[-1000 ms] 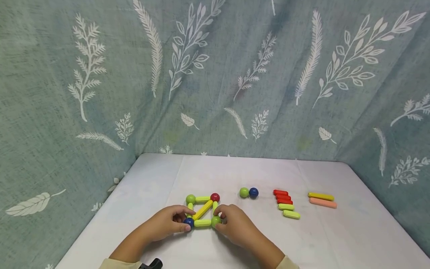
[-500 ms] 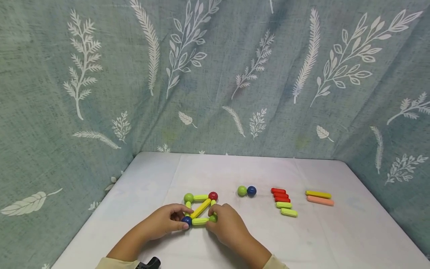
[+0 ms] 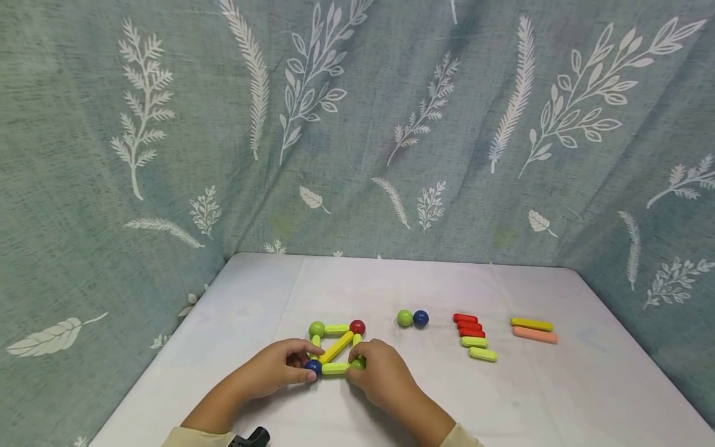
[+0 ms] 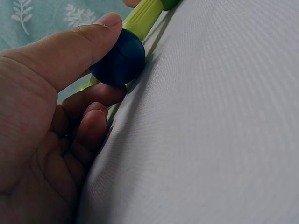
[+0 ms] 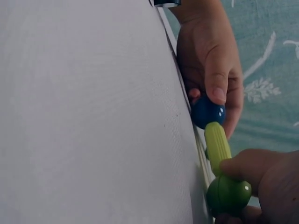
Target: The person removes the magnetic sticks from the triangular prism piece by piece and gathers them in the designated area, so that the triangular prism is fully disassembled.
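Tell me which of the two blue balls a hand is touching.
The blue ball in the stick frame, which the left hand pinches. The other blue ball lies untouched outside the frame, beside a green ball.

Glossy, smooth blue ball (image 5: 208,113) and ridged lime-green rod (image 5: 217,145), both plastic-looking; matt, finely woven white tablecloth (image 4: 210,121); matt, creased cloth backdrop (image 3: 357,143).

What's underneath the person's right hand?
The right hand partly covers a green ball, which touches a lime rod; whatever else lies beneath it in the head view is hidden.
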The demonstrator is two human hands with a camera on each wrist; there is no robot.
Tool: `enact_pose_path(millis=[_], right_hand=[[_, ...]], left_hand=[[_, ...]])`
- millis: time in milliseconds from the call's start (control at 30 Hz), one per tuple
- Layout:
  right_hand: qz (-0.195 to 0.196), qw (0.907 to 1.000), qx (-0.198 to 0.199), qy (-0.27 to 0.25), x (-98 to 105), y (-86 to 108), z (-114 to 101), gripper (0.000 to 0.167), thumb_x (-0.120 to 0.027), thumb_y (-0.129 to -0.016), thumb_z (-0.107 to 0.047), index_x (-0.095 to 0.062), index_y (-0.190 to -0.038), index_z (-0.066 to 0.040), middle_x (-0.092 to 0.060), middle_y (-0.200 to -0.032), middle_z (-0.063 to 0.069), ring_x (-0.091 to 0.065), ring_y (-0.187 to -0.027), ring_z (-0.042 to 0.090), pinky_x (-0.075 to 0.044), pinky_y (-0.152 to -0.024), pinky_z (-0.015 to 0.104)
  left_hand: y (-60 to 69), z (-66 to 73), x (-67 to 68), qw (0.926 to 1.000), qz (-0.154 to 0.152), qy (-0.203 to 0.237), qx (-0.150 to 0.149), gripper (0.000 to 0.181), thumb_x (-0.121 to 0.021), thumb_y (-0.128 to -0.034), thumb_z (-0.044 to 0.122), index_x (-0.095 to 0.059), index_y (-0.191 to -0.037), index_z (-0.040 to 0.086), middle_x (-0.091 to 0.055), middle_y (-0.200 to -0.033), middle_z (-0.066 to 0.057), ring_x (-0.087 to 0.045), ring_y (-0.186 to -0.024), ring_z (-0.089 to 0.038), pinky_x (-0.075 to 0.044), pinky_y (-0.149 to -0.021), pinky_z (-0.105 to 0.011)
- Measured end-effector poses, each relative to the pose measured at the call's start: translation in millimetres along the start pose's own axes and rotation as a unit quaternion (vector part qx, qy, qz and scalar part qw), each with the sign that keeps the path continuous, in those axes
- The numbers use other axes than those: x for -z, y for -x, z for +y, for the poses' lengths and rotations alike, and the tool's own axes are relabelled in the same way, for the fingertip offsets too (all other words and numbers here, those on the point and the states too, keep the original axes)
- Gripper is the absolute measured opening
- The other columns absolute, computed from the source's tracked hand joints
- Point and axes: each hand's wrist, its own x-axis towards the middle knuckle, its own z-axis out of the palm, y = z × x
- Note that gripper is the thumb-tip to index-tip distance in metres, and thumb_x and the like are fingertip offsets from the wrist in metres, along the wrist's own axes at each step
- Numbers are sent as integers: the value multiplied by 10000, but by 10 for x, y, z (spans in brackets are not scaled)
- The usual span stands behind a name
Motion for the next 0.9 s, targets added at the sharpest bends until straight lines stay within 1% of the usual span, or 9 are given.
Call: enact_pose_path(millis=[133,400,500,600,667,800,900], right_hand=[[-81,9997,23,-208,20,-3,36,105,-831,-847,-260,-753,-918,-252,-582,-815,-92,-512,-747,109,-417,-636,282],[-246,9965,-13,-796,43,-10,160,120,-844,-871,-308,-744,-938,-304,-638,-869,-140,-567,-839,98,-470,-753,320],[-347,9924,-65,-1175,76,-11,211,126,-841,-882,-298,-752,-969,-287,-663,-911,-137,-597,-862,100,-510,-744,312],[-397,9872,-156,-1534,119,-22,255,140,-842,-892,-285,-750,-994,-259,-680,-943,-104,-623,-862,122,-537,-677,303],[-356,9854,-226,-1647,140,-33,288,160,-846,-894,-296,-744,-1009,-250,-682,-964,-86,-626,-868,133,-537,-655,303],[-313,9817,-375,-1842,160,-48,358,197,-853,-890,-315,-732,-1029,-247,-680,-1000,-56,-626,-884,146,-537,-665,313],[-342,9766,-485,-2067,169,-58,412,219,-852,-889,-290,-725,-1059,-234,-678,-1007,-25,-639,-866,164,-553,-652,334]], left_hand=[[0,2,-5,10000,-28,9,-19,421,-865,-872,342,-730,-1252,220,-650,-995,-4,-577,-875,-178,-496,-734,-255],[11,25,-7,10000,-32,56,24,431,-868,-866,346,-727,-1255,222,-649,-1002,-8,-577,-883,-186,-498,-738,-258],[13,34,-10,9999,-30,92,61,428,-871,-865,342,-729,-1250,218,-648,-1000,-9,-575,-886,-191,-496,-735,-259],[10,39,-8,9999,-26,91,94,427,-874,-862,346,-731,-1246,223,-648,-997,-9,-572,-887,-194,-494,-732,-260],[8,40,-7,9999,-12,86,112,428,-877,-859,346,-732,-1243,227,-647,-995,-10,-571,-887,-195,-494,-730,-261],[4,41,-6,9998,4,80,163,431,-881,-852,344,-731,-1240,231,-646,-993,-12,-568,-888,-197,-492,-727,-261],[7,36,-8,9998,7,96,187,440,-883,-848,346,-730,-1244,230,-644,-998,-16,-566,-894,-202,-492,-730,-265]])
